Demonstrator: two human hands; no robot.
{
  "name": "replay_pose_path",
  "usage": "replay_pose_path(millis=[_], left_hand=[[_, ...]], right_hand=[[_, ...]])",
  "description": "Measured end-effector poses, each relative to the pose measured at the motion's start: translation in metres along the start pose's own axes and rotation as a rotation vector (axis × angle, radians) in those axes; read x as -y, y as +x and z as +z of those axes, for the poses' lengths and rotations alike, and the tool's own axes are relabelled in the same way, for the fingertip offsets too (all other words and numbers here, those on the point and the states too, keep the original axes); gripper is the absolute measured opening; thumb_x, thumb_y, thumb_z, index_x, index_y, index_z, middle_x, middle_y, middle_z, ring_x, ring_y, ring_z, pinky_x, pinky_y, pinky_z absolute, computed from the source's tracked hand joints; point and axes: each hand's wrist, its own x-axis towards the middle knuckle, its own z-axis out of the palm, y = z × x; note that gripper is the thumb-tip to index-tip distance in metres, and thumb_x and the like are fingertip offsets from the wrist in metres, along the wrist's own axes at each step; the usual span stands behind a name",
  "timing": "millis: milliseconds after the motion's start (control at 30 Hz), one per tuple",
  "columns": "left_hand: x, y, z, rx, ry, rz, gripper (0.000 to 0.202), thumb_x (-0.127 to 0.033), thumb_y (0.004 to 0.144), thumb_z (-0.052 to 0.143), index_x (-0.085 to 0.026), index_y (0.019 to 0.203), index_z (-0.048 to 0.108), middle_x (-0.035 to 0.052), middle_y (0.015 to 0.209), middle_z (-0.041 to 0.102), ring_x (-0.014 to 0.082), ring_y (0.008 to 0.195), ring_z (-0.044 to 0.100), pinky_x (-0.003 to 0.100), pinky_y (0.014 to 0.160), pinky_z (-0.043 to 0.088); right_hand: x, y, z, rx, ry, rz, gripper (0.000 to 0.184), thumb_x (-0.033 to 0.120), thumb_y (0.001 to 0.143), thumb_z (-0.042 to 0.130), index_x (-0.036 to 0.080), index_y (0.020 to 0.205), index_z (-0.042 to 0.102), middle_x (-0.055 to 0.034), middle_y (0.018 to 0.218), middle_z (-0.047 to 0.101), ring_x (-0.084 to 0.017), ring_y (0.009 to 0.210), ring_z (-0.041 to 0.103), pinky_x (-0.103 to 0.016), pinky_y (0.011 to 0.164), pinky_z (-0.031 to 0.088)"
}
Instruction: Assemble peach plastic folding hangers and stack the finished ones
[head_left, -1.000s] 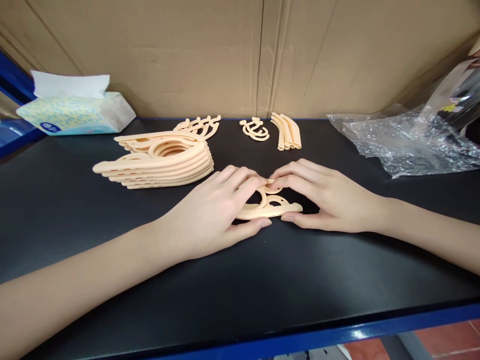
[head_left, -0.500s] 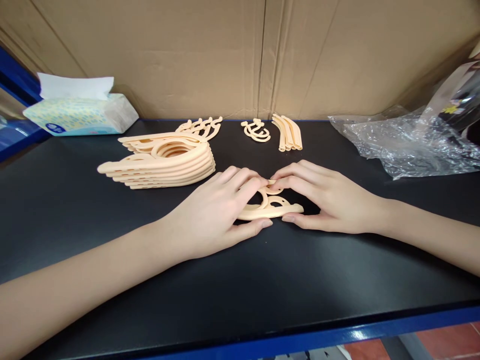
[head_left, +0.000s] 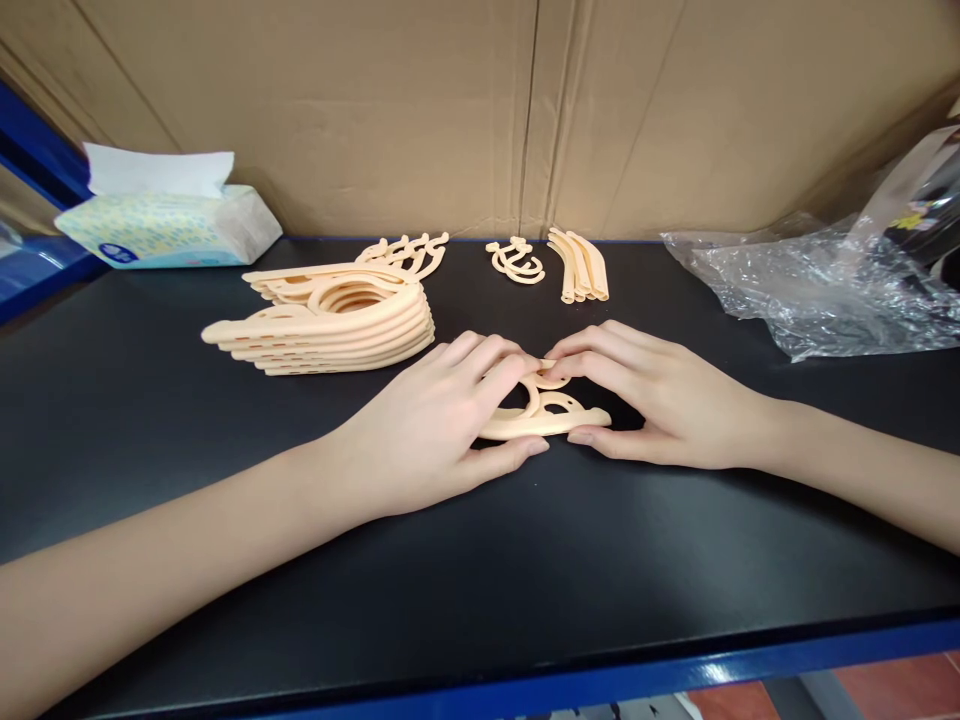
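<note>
A cream plastic folding hanger lies flat on the black tabletop, folded up, between my two hands. My left hand covers its left part, fingers curled over the far side and thumb along the near edge. At the right end, my right hand grips it, fingertips on the far arm and thumb by the near tip. Much of the hanger is hidden under my left fingers. Left of my hands stands a neat stack of similar folded hangers.
Behind the stack lie several loose hanger hooks, with more hooks farther right. Beside those sit several curved hanger arms. A tissue pack is at back left, a crumpled clear plastic bag at right. Cardboard walls the back.
The view has shifted very slightly, so the things sit a little farther right in it. My hands keep the same hold on the hanger.
</note>
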Motion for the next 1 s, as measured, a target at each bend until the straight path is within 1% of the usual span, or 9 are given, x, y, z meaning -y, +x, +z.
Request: replay_pose_path(millis=[167,367,600,1000], left_hand=[[-0.0006,-0.0004,-0.0004,0.006,-0.004,0.002,0.042,-0.045,0.097,0.051,-0.013,0.126,0.051,0.01,0.125,0.058,0.0253,0.108,0.053,0.039,0.093,0.042],[0.0005,-0.0019,0.0003,-0.006,0.005,0.004,0.042,-0.045,0.097,0.052,-0.013,0.125,0.052,0.0097,0.124,0.058,0.0253,0.108,0.053,0.038,0.093,0.042],[-0.0003,-0.0025,0.0001,0.005,0.001,0.002,0.043,-0.045,0.097,0.052,-0.014,0.127,0.051,0.0098,0.124,0.058,0.0252,0.108,0.053,0.039,0.093,0.043],[-0.0002,-0.0012,-0.0004,0.003,0.007,0.0,0.043,-0.044,0.097,0.052,-0.013,0.127,0.051,0.0101,0.124,0.058,0.0253,0.108,0.054,0.038,0.091,0.044]], right_hand=[[-0.0001,0.0005,0.0,0.006,-0.002,-0.004,0.037,0.044,0.095,0.054,0.017,0.12,0.055,-0.0133,0.121,0.062,-0.025,0.102,0.057,-0.041,0.087,0.05],[-0.0002,0.0002,0.0004,0.005,0.009,0.004,0.036,0.044,0.095,0.053,0.02,0.121,0.053,-0.0129,0.122,0.061,-0.026,0.103,0.057,-0.042,0.087,0.05],[-0.0005,-0.0002,0.0003,0.002,0.002,-0.004,0.037,0.043,0.095,0.053,0.017,0.121,0.054,-0.0134,0.121,0.062,-0.025,0.103,0.057,-0.041,0.087,0.05],[-0.0005,0.0001,0.0005,0.006,0.015,0.0,0.035,0.043,0.095,0.053,0.02,0.122,0.053,-0.0129,0.121,0.061,-0.026,0.103,0.057,-0.042,0.087,0.05]])
